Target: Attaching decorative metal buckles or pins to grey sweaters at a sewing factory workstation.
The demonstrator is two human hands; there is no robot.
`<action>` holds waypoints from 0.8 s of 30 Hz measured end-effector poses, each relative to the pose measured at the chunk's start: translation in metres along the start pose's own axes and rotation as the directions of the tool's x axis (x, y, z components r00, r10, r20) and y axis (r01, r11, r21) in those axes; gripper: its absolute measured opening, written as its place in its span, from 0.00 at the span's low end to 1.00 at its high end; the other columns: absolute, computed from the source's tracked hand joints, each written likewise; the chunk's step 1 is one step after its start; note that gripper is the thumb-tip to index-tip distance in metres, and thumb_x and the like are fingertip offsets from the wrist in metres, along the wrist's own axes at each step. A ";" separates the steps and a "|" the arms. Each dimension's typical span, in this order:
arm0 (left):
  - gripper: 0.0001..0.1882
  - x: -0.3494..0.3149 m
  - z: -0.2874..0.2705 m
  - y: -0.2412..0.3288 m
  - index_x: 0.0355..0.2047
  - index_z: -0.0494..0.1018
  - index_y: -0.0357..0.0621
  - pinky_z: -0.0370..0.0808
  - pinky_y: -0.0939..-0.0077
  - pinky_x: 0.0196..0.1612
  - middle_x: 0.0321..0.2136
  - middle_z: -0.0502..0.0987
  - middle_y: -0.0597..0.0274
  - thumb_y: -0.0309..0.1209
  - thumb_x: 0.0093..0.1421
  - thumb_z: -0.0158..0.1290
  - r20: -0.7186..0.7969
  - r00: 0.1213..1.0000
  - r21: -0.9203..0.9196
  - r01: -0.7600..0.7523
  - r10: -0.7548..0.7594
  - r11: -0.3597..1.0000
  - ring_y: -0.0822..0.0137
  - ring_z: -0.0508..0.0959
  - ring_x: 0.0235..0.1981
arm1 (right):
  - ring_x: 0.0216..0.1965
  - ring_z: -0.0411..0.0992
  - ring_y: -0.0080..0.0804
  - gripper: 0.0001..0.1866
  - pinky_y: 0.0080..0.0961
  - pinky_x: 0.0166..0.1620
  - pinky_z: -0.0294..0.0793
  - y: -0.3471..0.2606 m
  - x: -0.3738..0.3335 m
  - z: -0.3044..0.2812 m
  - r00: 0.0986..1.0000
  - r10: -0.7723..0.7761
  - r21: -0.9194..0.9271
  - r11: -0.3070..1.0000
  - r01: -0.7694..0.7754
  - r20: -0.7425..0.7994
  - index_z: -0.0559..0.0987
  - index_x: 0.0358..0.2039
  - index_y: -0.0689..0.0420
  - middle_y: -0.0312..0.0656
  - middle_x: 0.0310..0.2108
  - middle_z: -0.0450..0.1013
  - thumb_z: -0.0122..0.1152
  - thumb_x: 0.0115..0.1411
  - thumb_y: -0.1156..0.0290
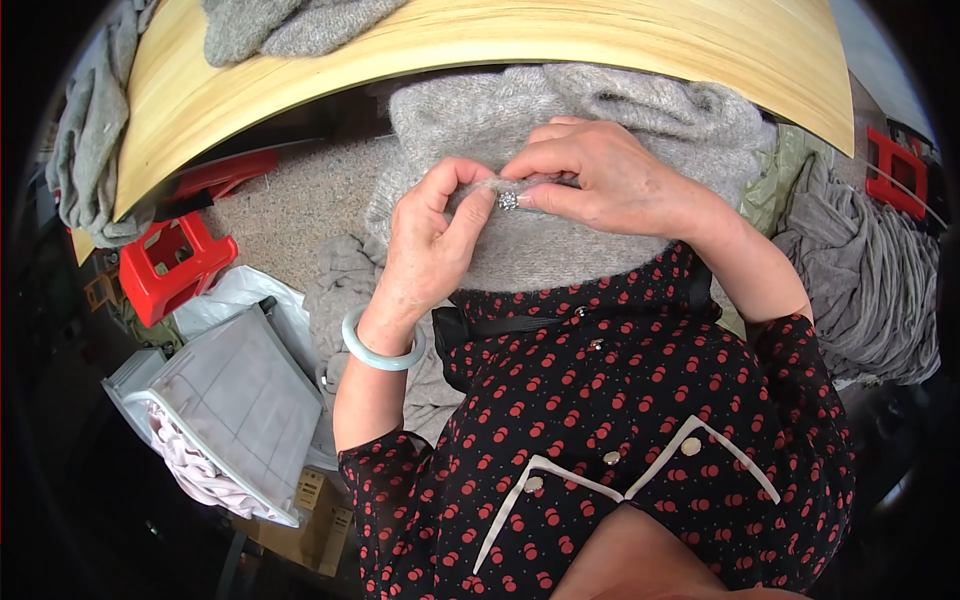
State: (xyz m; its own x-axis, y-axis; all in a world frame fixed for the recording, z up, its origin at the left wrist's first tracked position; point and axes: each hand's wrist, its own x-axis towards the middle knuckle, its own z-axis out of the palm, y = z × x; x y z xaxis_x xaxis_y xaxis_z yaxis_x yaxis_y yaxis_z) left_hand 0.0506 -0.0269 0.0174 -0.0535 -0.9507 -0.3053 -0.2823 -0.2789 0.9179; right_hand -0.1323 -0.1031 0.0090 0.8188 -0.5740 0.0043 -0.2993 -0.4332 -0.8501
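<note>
A grey fuzzy knitted garment (570,250) is spread over my lap, its far part bunched against the table edge. My left hand (435,225) pinches the knit edge between thumb and curled fingers. Close beside it, my right hand (600,180) pinches the same edge, thumb below and fingers above. Between the two thumbs shows a small sparkly silver button or ornament (508,201) at the knit edge; I cannot tell which it is. A pale bangle (383,345) circles my left wrist.
A wooden table (480,38) curves across the far side, with another grey knit piece (300,25) on it. Red stools (175,265) stand at the left and far right. A grey crate (240,390) holds pale pink cloth. Grey knits (860,270) lie piled at the right.
</note>
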 end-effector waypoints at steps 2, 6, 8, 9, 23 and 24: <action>0.04 0.001 0.000 -0.001 0.30 0.69 0.38 0.63 0.85 0.25 0.19 0.68 0.70 0.26 0.56 0.49 -0.010 1.000 -0.026 0.011 -0.011 1.000 0.80 0.65 0.22 | 0.29 0.66 0.33 0.11 0.27 0.33 0.65 -0.001 0.001 -0.002 1.000 0.005 0.004 1.000 -0.005 0.012 0.75 0.35 0.59 0.40 0.26 0.69 0.56 0.50 0.71; 0.06 0.003 0.000 -0.003 0.33 0.70 0.38 0.63 0.86 0.24 0.18 0.67 0.72 0.27 0.56 0.50 0.008 1.000 -0.075 0.028 -0.027 0.997 0.82 0.64 0.21 | 0.27 0.65 0.32 0.10 0.27 0.31 0.64 0.000 0.002 0.001 0.997 0.015 0.044 0.999 -0.012 -0.071 0.74 0.34 0.60 0.40 0.23 0.67 0.55 0.51 0.70; 0.07 0.003 -0.001 -0.003 0.34 0.71 0.38 0.63 0.86 0.24 0.19 0.68 0.72 0.27 0.55 0.50 0.021 0.998 -0.088 0.055 -0.053 0.995 0.82 0.64 0.21 | 0.26 0.64 0.31 0.10 0.26 0.30 0.64 -0.004 0.002 0.000 0.986 0.161 0.110 0.982 -0.155 -0.047 0.72 0.33 0.60 0.40 0.22 0.67 0.53 0.53 0.69; 0.07 0.003 -0.002 -0.003 0.34 0.71 0.38 0.63 0.86 0.23 0.19 0.68 0.72 0.27 0.54 0.51 0.036 0.998 -0.069 0.056 -0.054 0.996 0.82 0.64 0.21 | 0.26 0.64 0.31 0.10 0.26 0.30 0.64 -0.005 0.003 -0.001 0.986 0.160 0.110 0.982 -0.154 -0.047 0.72 0.33 0.60 0.40 0.22 0.67 0.53 0.53 0.69; 0.05 0.005 -0.001 -0.001 0.30 0.73 0.39 0.63 0.86 0.22 0.18 0.70 0.72 0.27 0.52 0.54 -0.068 0.994 -0.051 0.084 -0.087 0.995 0.83 0.64 0.20 | 0.25 0.64 0.23 0.09 0.21 0.30 0.64 -0.004 0.006 -0.002 0.986 0.164 0.201 0.965 -0.166 0.025 0.73 0.32 0.63 0.38 0.24 0.68 0.54 0.53 0.70; 0.06 0.005 -0.001 -0.002 0.30 0.73 0.39 0.63 0.86 0.23 0.19 0.70 0.71 0.27 0.52 0.55 -0.060 0.995 -0.066 0.071 -0.075 0.995 0.82 0.64 0.21 | 0.25 0.64 0.23 0.09 0.21 0.30 0.64 -0.004 0.006 -0.002 0.986 0.164 0.201 0.965 -0.166 0.025 0.73 0.32 0.63 0.38 0.24 0.68 0.54 0.53 0.70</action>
State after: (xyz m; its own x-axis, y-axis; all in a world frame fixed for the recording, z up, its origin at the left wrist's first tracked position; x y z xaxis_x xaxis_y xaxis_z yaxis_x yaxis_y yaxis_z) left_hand 0.0518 -0.0314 0.0147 0.0250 -0.9334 -0.3579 -0.2220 -0.3542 0.9084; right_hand -0.1272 -0.1063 0.0138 0.7706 -0.6198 -0.1484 -0.3262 -0.1835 -0.9273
